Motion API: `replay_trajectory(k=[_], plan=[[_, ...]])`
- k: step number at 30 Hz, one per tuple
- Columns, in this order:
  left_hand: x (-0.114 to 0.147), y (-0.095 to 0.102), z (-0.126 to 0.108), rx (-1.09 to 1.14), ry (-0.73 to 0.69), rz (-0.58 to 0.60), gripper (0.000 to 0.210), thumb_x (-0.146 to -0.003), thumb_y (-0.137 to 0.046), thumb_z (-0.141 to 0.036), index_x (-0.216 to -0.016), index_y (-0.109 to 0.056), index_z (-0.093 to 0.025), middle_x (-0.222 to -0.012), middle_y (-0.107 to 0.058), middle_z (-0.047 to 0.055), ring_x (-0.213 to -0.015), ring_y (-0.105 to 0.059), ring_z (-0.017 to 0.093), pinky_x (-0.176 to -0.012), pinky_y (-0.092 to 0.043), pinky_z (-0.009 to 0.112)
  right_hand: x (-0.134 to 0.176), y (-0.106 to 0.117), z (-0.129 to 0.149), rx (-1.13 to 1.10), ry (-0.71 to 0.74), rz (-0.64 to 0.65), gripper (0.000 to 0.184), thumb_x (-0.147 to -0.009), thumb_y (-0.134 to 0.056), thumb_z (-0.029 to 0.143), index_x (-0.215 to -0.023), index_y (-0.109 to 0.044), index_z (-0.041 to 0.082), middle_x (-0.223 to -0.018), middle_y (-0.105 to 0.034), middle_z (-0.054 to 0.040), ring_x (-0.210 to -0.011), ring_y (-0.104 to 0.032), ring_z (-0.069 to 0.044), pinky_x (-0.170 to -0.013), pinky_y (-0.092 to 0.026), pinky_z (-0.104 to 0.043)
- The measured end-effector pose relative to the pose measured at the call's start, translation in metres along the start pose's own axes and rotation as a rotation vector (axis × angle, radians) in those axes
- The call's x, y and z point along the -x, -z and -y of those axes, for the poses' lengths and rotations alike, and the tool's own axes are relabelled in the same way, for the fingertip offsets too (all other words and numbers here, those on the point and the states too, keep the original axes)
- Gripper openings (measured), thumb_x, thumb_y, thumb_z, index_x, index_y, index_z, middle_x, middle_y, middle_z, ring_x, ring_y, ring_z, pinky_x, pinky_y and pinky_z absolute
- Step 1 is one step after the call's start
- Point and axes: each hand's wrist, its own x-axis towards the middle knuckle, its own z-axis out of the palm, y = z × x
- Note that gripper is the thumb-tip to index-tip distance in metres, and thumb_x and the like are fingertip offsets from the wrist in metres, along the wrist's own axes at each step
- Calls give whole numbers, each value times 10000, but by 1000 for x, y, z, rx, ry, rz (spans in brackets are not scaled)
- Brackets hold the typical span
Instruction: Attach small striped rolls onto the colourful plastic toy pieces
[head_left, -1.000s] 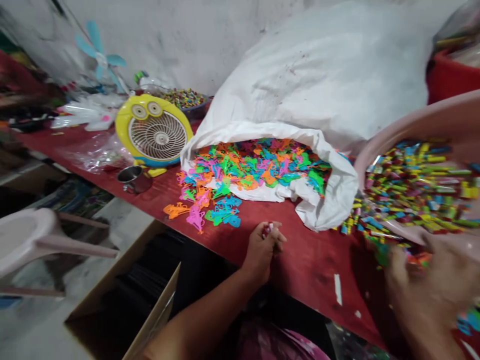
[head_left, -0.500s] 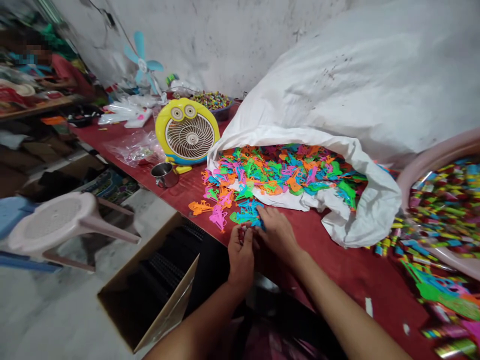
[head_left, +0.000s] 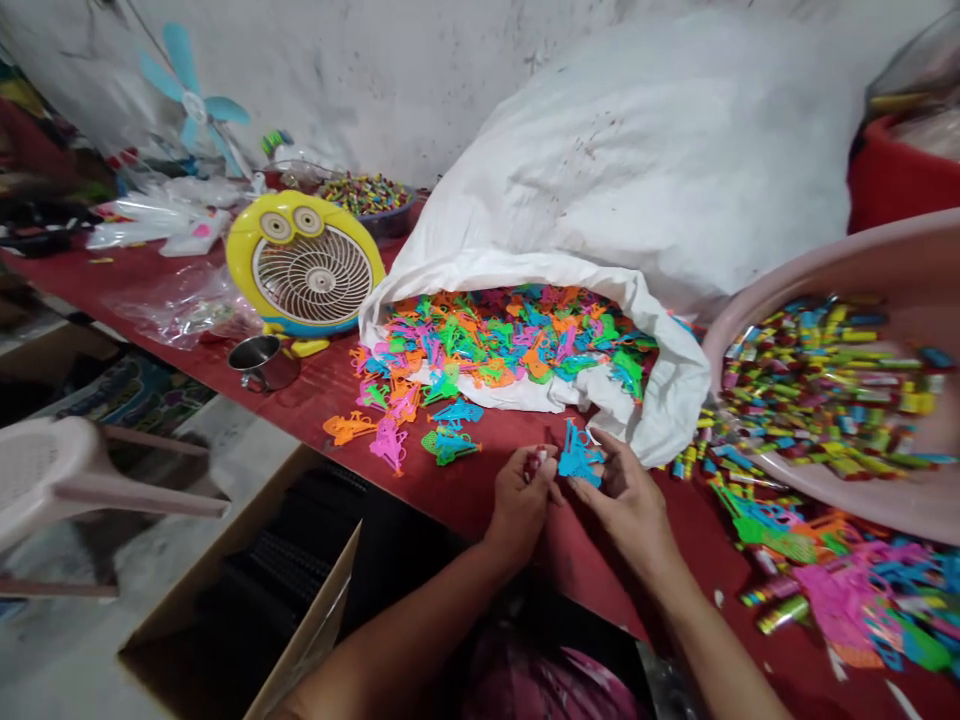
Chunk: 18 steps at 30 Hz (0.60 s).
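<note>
While unlabelled (no writing readable), blue toy [head_left: 577,462] meets right hand [head_left: 628,500].

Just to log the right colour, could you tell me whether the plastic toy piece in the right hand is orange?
No, the right hand pinches a blue plastic toy piece; the orange ones lie by the white sack.

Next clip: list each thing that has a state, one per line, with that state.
left hand: closed on a small red piece
right hand: holding a blue plastic toy
white sack: lying on its side, mouth open, toys spilling out
yellow fan: upright
metal cup: tipped on its side
pink basin: tilted, holding wrapped sticks
cardboard box: open
</note>
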Motion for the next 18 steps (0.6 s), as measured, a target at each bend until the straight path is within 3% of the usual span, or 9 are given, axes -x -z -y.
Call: replay_trajectory(k=[4, 8, 10, 12, 16, 18], plan=[[-5, -15, 1, -28, -60, 121, 254, -828, -660, -378, -916, -626, -142, -583, -518, -38, -514, -446, 91, -550, -371, 218, 14, 7, 6, -159, -136, -121, 663, -692, -792, 379, -1259, -507, 187, -1120, -657, -114, -907, -656, -222, -851, -532, -405], [-6, -24, 3, -52, -51, 266, 268, -817, -673, -395, -916, -635, -149, -590, -503, -37, -518, -443, 100, -545, -390, 227, 22, 28, 10, -432, -351, -38, 551, -630, -850, 398, -1057, -592, 162, -864, -690, -71, -684, -643, -191, -626, -539, -321], [-5, -29, 7, -47, -36, 320, 270, -824, -663, -396, -934, -640, -150, -588, -512, -33, -527, -460, 108, -564, -404, 235, 25, 38, 11, -477, -446, 2, 501, -608, -866, 390, -979, -633, 146, -825, -693, -72, -665, -638, -191, -597, -522, -307], [-4, -33, 12, -56, -40, 344, 252, -836, -645, -373, -956, -652, -152, -605, -534, -23, -553, -487, 114, -593, -412, 238, 28, 45, 11, -485, -507, -37, 475, -581, -881, 391, -916, -659, 137, -806, -696, -69, -671, -638, -193, -603, -518, -302], [-5, -38, 22, -97, -55, 302, 201, -830, -630, -289, -976, -673, -157, -702, -597, 1, -603, -533, 120, -616, -423, 236, 33, 52, 11, -324, -432, -243, 425, -627, -848, 437, -902, -671, 166, -799, -688, -32, -637, -605, -165, -550, -490, -264], [-6, -38, 26, -106, -58, 284, 177, -819, -633, -259, -960, -670, -158, -690, -589, -10, -594, -529, 115, -608, -423, 231, 35, 53, 12, -151, -307, -257, 378, -709, -791, 455, -943, -678, 181, -825, -693, -26, -656, -605, -164, -578, -496, -267]])
